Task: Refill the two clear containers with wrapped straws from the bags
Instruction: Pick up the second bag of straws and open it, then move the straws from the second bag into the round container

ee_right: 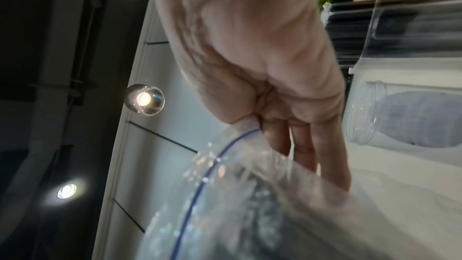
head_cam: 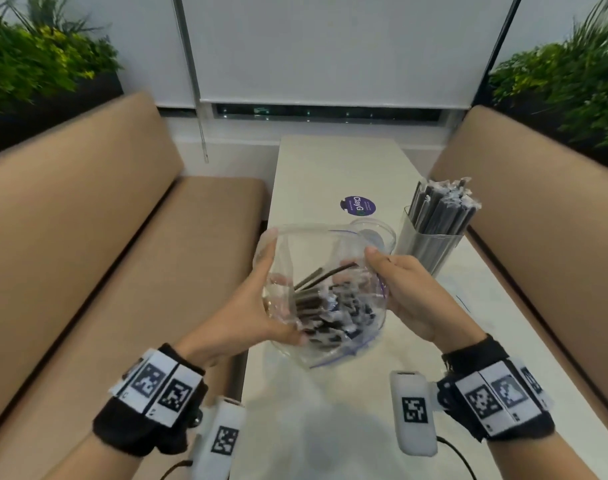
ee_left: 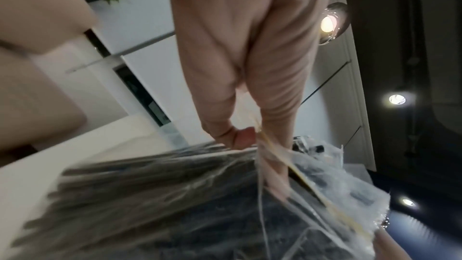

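Over the table's near half I hold a clear zip bag (head_cam: 326, 306) of black wrapped straws (head_cam: 316, 299), its mouth pulled open. My left hand (head_cam: 274, 271) grips the bag's left rim, my right hand (head_cam: 375, 268) pinches the right rim. In the left wrist view the left hand (ee_left: 260, 155) pinches the plastic above the blurred straws (ee_left: 150, 195). In the right wrist view the right hand (ee_right: 275, 137) holds the bag's blue-lined edge (ee_right: 225, 151). An empty round clear container (head_cam: 375, 233) (ee_right: 370, 118) stands just behind the bag. A square clear container (head_cam: 430, 244) at the right is packed with wrapped straws (head_cam: 441, 206).
The narrow white table (head_cam: 330, 168) runs away from me, with a purple round sticker (head_cam: 358, 206) in the middle. Tan benches (head_cam: 105, 237) (head_cam: 555, 220) flank it on both sides. What looks like a flat clear bag (head_cam: 468, 299) lies by my right hand. A window blind closes the far end.
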Motion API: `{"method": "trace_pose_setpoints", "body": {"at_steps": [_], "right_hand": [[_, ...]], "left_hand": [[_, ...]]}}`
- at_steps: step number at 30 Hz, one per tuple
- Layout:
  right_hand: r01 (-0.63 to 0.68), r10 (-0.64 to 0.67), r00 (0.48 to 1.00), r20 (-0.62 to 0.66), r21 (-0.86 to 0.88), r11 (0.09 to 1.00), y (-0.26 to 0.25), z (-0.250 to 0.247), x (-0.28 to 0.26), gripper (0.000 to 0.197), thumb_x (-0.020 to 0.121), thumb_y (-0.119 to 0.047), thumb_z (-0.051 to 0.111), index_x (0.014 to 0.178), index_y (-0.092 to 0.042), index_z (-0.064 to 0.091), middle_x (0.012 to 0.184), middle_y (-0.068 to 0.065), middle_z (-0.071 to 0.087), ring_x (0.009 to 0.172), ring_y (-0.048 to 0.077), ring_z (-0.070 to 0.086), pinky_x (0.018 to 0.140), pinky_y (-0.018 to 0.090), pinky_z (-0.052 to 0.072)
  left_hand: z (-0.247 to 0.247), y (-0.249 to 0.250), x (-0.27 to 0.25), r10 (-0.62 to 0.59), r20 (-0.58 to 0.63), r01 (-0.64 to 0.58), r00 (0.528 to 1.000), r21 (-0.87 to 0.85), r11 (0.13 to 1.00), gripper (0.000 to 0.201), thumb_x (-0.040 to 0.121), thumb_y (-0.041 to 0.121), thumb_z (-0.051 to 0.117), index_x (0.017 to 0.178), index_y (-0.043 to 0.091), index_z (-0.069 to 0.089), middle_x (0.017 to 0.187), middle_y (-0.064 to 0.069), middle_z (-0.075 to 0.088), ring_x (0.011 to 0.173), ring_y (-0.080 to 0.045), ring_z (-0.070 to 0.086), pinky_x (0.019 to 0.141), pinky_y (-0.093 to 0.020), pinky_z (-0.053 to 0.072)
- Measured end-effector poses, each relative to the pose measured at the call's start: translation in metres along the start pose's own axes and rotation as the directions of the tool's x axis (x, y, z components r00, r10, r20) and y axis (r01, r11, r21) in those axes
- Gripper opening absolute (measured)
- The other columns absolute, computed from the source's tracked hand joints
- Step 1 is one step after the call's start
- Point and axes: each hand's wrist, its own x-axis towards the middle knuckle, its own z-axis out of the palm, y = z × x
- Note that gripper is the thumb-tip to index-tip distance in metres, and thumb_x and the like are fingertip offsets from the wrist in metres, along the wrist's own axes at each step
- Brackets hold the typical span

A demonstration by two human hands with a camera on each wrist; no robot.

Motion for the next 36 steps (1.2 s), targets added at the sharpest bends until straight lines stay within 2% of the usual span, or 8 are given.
{"method": "trace_pose_setpoints", "body": {"at_steps": [7,11,15,19,24,27,31,36], "right_hand": [[-0.165,0.102,0.957,0.271,0.221,0.961,-0.004,0.008,0.025,0.053,0.091,-0.04,0.049,0.103,0.007,0.067,0.078,0.011,0.073,0.081,0.026,0.068,0.082,0.042,0.058],[-0.136,0.089,0.971,0.223,0.205,0.969,-0.013,0.008,0.038,0.044,0.095,-0.039,0.05,0.091,0.002,0.066,0.088,0.011,0.072,0.083,0.024,0.071,0.078,0.034,0.058],[0.084,-0.051,0.995,0.082,-0.479,0.874,-0.014,-0.003,0.022,0.04,0.077,-0.062,0.068,0.105,-0.033,0.067,0.107,-0.016,0.068,0.103,0.009,0.065,0.089,0.029,0.052],[0.043,-0.088,0.992,-0.088,-0.419,0.907,-0.001,0.012,0.015,0.015,0.095,-0.042,0.054,0.105,-0.035,0.063,0.106,-0.011,0.067,0.102,0.015,0.066,0.082,0.037,0.059],[0.013,-0.015,0.975,-0.22,-0.011,1.0,0.025,0.011,0.042,0.032,0.104,-0.024,0.04,0.098,-0.007,0.068,0.085,0.009,0.077,0.075,0.02,0.075,0.068,0.037,0.059],[-0.005,0.011,0.97,-0.243,0.026,1.0,0.044,0.008,0.06,0.03,0.105,-0.015,0.038,0.095,-0.003,0.063,0.064,0.006,0.074,0.058,0.018,0.071,0.056,0.03,0.054],[-0.01,-0.002,0.958,-0.286,-0.043,0.999,0.066,0.01,0.08,0.029,0.105,-0.009,0.037,0.088,-0.002,0.061,0.052,0.001,0.063,0.05,0.015,0.061,0.048,0.027,0.048],[-0.041,0.031,0.99,-0.14,-0.068,0.997,0.079,0.014,0.09,0.027,0.101,-0.023,0.046,0.107,-0.021,0.072,0.108,0.019,0.07,0.093,0.027,0.066,0.084,0.045,0.051]], "left_hand": [[0.003,-0.026,0.028,0.15,0.053,-0.155,0.987,0.539,0.828,0.125,0.053,0.053,0.082,0.146,0.06,-0.002,0.161,0.009,-0.004,0.145,0.001,-0.005,0.12,-0.041,0.011],[0.019,-0.046,0.039,0.218,-0.027,-0.197,0.976,0.331,0.923,0.065,0.064,0.048,0.084,0.119,0.043,0.051,0.117,0.016,0.058,0.115,-0.009,0.056,0.097,-0.05,0.047],[0.026,-0.062,0.047,0.056,-0.369,-0.029,0.928,0.078,0.997,0.053,0.053,0.041,0.091,0.09,0.021,0.058,0.097,-0.011,0.067,0.092,-0.032,0.065,0.082,-0.057,0.053],[0.031,-0.057,0.053,-0.049,-0.513,0.029,0.857,-0.046,0.999,0.064,0.045,0.051,0.087,0.098,0.031,0.056,0.104,-0.007,0.067,0.098,-0.025,0.065,0.083,-0.048,0.056],[0.021,-0.047,0.048,-0.125,-0.142,0.12,0.982,-0.043,0.992,0.091,0.055,0.038,0.092,0.106,0.073,0.025,0.126,0.01,0.026,0.11,0.019,0.034,0.081,-0.003,0.037],[-0.005,-0.053,0.05,-0.13,0.025,0.131,0.991,-0.021,0.991,0.105,0.048,0.049,0.092,0.12,0.078,0.022,0.149,0.013,0.019,0.14,-0.001,0.026,0.112,-0.028,0.031],[-0.007,-0.063,0.061,-0.161,0.143,0.152,0.977,0.067,0.986,0.119,0.059,0.025,0.093,0.134,0.069,0.012,0.148,0.014,0.02,0.141,-0.009,0.022,0.111,-0.031,0.032],[0.017,-0.082,0.064,-0.147,0.056,0.142,0.987,0.088,0.986,0.115,0.052,0.027,0.096,0.127,0.067,0.019,0.119,0.012,0.058,0.103,0.001,0.064,0.089,-0.03,0.057]]}}
